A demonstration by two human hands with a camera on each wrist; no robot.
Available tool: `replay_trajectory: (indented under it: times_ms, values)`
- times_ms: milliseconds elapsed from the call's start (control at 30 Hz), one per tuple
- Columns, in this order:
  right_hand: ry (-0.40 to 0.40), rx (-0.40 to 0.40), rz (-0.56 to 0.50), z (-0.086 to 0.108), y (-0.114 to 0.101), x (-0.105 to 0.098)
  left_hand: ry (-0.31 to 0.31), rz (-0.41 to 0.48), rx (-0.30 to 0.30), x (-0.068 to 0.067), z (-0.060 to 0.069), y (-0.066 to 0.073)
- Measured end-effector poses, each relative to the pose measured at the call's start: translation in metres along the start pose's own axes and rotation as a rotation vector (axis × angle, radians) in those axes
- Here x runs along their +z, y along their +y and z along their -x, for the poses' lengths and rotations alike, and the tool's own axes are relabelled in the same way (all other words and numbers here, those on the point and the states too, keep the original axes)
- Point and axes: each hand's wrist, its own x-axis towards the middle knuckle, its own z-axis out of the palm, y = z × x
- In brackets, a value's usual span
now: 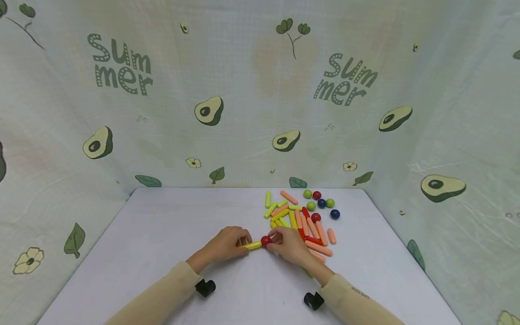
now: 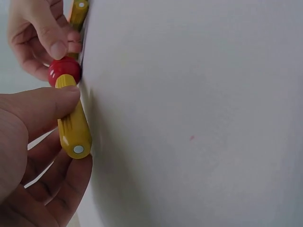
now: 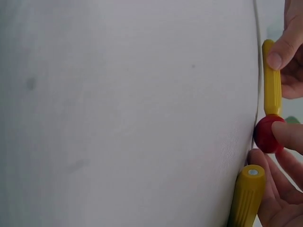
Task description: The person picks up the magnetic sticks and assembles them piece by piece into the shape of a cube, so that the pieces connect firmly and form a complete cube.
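In the head view, lower centre, the held rod [image 1: 254, 245] is yellow with lengthwise ridges; its end disc [image 2: 78, 149] is pale silver in the left wrist view. The held ball [image 1: 266, 241] is glossy red. Right of centre, the loose rods [image 1: 321, 233] are salmon, red, yellow and lime; the loose balls [image 1: 335, 214] are green, red and dark blue. The tabletop [image 1: 183, 212] is white with a lavender cast. Across the upper frame, the backdrop [image 1: 243, 58] is pale grey-green, printed with green-and-cream avocados, green leaves, cream flowers and dotted green "SUMMER" lettering. Both sleeves [image 1: 162, 289], lower left and lower right, are beige; the wrist units [image 1: 208, 288] are black.
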Motion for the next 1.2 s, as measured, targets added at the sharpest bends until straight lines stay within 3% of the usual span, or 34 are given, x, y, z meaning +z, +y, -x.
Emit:
replay_trajectory:
  times_ms: [467,833,1200]
  values:
    - [-0.020,-0.042,0.003,-0.009,0.000,0.002,-0.043,0.092,-0.064,0.000,0.004,0.001]
    - [-0.086,-0.066,-0.027,-0.014,0.001,0.002,0.019,0.152,-0.096,-0.002,-0.001,-0.008]
    - [-0.108,-0.041,-0.071,-0.020,-0.003,0.008,0.012,0.240,-0.098,0.002,-0.010,-0.009]
